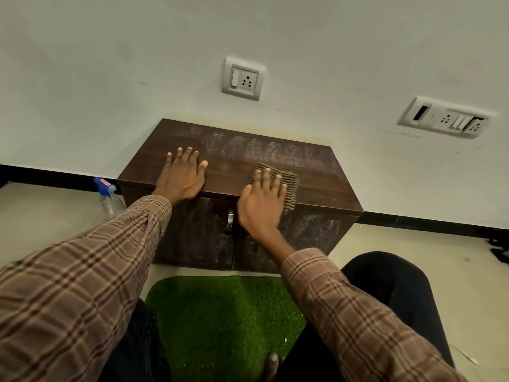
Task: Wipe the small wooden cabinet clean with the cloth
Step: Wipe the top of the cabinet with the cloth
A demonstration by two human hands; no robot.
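My right hand (261,204) presses the cloth (286,186) flat, fingers spread, at the cabinet (220,150) top's front edge, five o'clock; left hand (183,175) braces open-palmed at nine; dust streaks at twelve risk being missed, cloth could slide off

I see the pale floor (55,216) carrying the small wooden cabinet (316,172) against the wall, a spray bottle (108,199) just left of it, and a green turf mat (220,321) in front.

cloth (289,186) half under right hand (260,208), spray bottle (108,198) partly behind sleeve (82,271)
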